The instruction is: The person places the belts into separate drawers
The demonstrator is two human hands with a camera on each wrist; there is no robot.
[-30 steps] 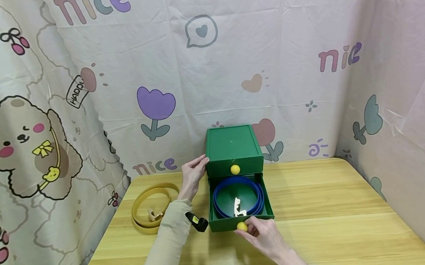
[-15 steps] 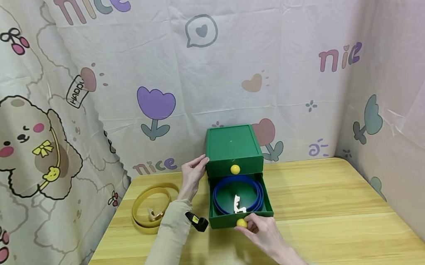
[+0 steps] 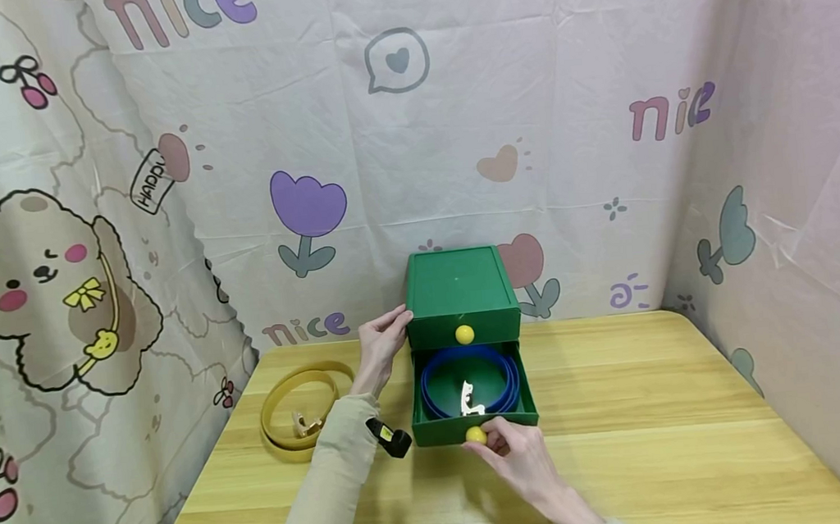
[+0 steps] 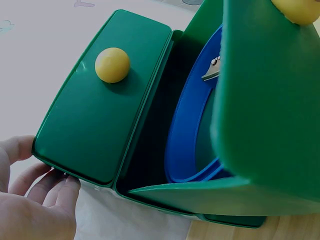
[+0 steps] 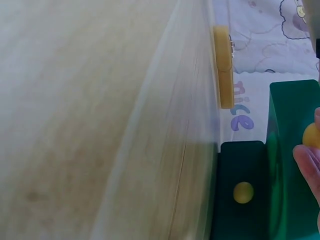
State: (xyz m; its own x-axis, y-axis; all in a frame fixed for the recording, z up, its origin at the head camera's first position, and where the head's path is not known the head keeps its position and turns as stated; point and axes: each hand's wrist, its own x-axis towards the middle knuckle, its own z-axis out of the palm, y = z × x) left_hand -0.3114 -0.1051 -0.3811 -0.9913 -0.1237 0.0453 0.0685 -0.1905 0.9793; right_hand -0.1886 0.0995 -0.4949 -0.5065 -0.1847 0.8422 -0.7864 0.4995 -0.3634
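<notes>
A green two-drawer box [image 3: 459, 282] stands on the table with its lower drawer [image 3: 433, 434] pulled partway out. Inside that drawer lies a coiled blue belt [image 3: 513, 385] with a shiny metal buckle [image 3: 468, 398]. My right hand [image 3: 524, 461] pinches the lower drawer's yellow knob [image 3: 476, 435] between thumb and fingers. At the box's left side my left hand [image 3: 381, 351] rests its fingertips against the upper drawer's corner; the left wrist view shows thumb and fingers [image 4: 67, 192] at that edge. The upper drawer [image 4: 100, 120], with its own yellow knob [image 4: 112, 65], is closed.
A coiled yellow belt [image 3: 268, 418] with a gold-coloured buckle [image 3: 303, 425] lies on the table left of the box, beside my left forearm. The wooden table [image 3: 646, 409] extends to the right. A printed curtain [image 3: 412, 156] hangs behind and along both sides.
The lower drawer has slid slightly inward toward the box, with my right hand moving along on its knob. My left hand has stayed at the box's side.
</notes>
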